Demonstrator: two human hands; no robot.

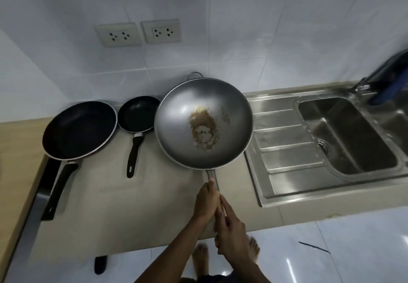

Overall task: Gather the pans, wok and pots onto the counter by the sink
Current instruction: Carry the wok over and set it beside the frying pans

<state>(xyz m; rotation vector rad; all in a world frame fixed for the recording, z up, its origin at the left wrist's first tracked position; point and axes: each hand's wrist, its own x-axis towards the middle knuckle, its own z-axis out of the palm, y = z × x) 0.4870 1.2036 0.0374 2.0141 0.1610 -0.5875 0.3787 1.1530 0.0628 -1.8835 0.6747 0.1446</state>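
A large grey steel wok with brown residue in its bowl sits over the beige counter, just left of the sink's drainboard. My left hand grips its long handle, and my right hand closes on the handle's end just behind it. Left of the wok lies a small black frying pan, handle toward me. Further left is a big black frying pan, partly on a dark hob. No pots are in view.
The stainless sink with ribbed drainboard lies to the right, a tap above it. Two wall sockets are on the white tiles behind. The counter's front edge runs below my hands; my bare feet show on the floor.
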